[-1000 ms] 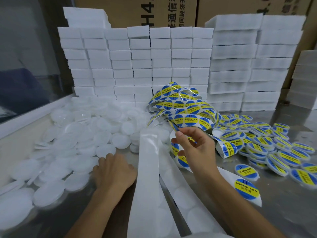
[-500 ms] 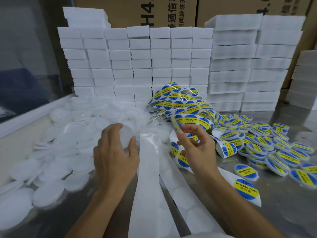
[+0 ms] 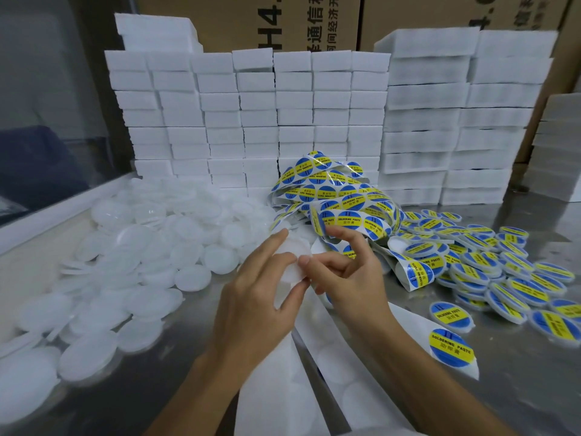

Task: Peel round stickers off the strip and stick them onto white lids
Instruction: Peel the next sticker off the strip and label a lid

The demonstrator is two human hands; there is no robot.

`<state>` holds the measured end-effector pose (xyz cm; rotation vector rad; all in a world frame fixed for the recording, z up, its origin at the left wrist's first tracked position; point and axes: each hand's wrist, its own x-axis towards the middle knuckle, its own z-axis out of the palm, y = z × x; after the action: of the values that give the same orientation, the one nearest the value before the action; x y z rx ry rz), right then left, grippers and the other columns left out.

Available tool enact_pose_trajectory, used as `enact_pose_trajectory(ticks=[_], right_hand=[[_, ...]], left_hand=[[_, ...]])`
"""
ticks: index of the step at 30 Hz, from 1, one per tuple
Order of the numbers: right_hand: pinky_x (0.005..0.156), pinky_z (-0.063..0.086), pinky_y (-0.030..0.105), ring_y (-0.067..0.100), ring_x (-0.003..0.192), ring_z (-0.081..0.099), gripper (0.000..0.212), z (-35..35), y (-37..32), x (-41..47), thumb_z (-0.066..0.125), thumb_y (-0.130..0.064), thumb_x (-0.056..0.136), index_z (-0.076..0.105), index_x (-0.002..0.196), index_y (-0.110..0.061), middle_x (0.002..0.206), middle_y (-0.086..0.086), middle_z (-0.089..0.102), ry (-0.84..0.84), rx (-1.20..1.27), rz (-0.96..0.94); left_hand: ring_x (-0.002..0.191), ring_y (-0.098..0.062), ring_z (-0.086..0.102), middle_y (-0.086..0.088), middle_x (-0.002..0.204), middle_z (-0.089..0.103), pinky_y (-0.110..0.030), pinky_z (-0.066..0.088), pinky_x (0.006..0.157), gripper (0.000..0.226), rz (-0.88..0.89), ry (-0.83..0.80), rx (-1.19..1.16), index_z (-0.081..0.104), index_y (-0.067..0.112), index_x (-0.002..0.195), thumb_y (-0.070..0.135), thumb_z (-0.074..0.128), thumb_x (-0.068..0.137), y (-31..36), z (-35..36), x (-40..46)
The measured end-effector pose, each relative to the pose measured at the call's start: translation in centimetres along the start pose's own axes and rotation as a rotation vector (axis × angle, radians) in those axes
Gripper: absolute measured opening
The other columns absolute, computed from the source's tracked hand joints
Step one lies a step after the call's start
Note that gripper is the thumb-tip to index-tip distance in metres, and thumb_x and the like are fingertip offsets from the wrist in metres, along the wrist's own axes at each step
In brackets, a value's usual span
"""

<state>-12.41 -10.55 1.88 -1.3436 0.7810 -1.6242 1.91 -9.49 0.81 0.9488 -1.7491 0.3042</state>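
the left hand (image 3: 257, 297) grips a plain white lid (image 3: 290, 262) between thumb and fingers, holding it up just above the worktop (image 3: 518, 388). the right hand (image 3: 349, 275) meets it from the other side, thumb and forefinger pinched at the lid's right edge with the other fingers curled loosely; i cannot tell whether a sticker is between them. the tangled sticker strip (image 3: 339, 199), crowded with blue and yellow round stickers, is heaped just behind the lid, and its nearest loop hangs right over the right hand's fingers. left of the lid spreads the pile of bare white lids (image 3: 132, 253). right of the lid lie the labelled lids (image 3: 503, 269), stickers facing up. the emptied white backing strip (image 3: 276, 391) runs from under the lid toward the near edge, with one sticker (image 3: 451, 347) on the strip's end to the right. behind the lid, at the back, stand stacks of white foam blocks (image 3: 251, 114), with cardboard cartons (image 3: 314, 23) behind those.
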Motion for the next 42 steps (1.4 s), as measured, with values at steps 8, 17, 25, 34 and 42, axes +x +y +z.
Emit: enact_pose_trajectory(ticks=[8,17,25,34,42], right_hand=[[0.05,0.045,0.021,0.014,0.057,0.062,0.028,0.0,-0.5,0.1,0.071,-0.011,0.088,0.06,0.11,-0.022,0.083,0.0,0.073,0.126,-0.021,0.034],[0.064,0.052,0.024,0.007,0.067,0.062,0.005,-1.2,-0.9,1.0,0.069,-0.018,0.091,0.072,0.088,-0.018,0.077,-0.002,0.071,0.301,-0.145,0.02],[0.061,0.049,0.022,0.006,0.059,0.061,0.005,-0.5,-1.5,0.7,0.072,-0.009,0.086,0.075,0.085,-0.013,0.069,-0.002,0.072,0.145,0.029,0.228],[0.054,0.045,0.012,0.002,0.053,0.057,0.009,0.1,-1.5,0.0,0.071,-0.004,0.086,0.075,0.083,-0.011,0.065,-0.004,0.072,0.045,-0.091,0.157],[0.054,0.046,0.013,0.004,0.055,0.058,0.009,0.1,-1.3,0.1,0.073,-0.007,0.086,0.076,0.082,-0.014,0.072,0.001,0.075,0.048,-0.113,0.167]], left_hand=[[0.073,-0.004,0.061,0.012,0.08,0.068,-0.011,0.045,0.067,0.002,-0.302,0.143,-0.197,0.074,0.017,0.081,0.015,0.073,0.083,-0.3,0.2,0.4],[0.065,-0.016,0.071,-0.008,0.077,0.076,-0.02,0.056,0.061,0.019,-1.113,0.232,-1.011,0.07,0.009,0.092,-0.005,0.072,0.079,-1.2,-0.4,1.3],[0.071,-0.019,0.074,-0.011,0.077,0.075,-0.021,0.057,0.061,0.015,-1.177,0.212,-1.141,0.066,-0.002,0.087,-0.005,0.071,0.074,-0.9,-0.5,1.5],[0.07,-0.022,0.074,-0.016,0.078,0.075,-0.024,0.058,0.06,0.034,-1.147,0.148,-1.177,0.065,-0.001,0.087,0.007,0.075,0.055,-0.6,-0.6,1.6],[0.071,-0.023,0.074,-0.017,0.08,0.075,-0.024,0.058,0.059,0.037,-1.128,0.135,-1.162,0.066,0.0,0.086,0.01,0.077,0.052,-0.6,-0.6,1.4]])
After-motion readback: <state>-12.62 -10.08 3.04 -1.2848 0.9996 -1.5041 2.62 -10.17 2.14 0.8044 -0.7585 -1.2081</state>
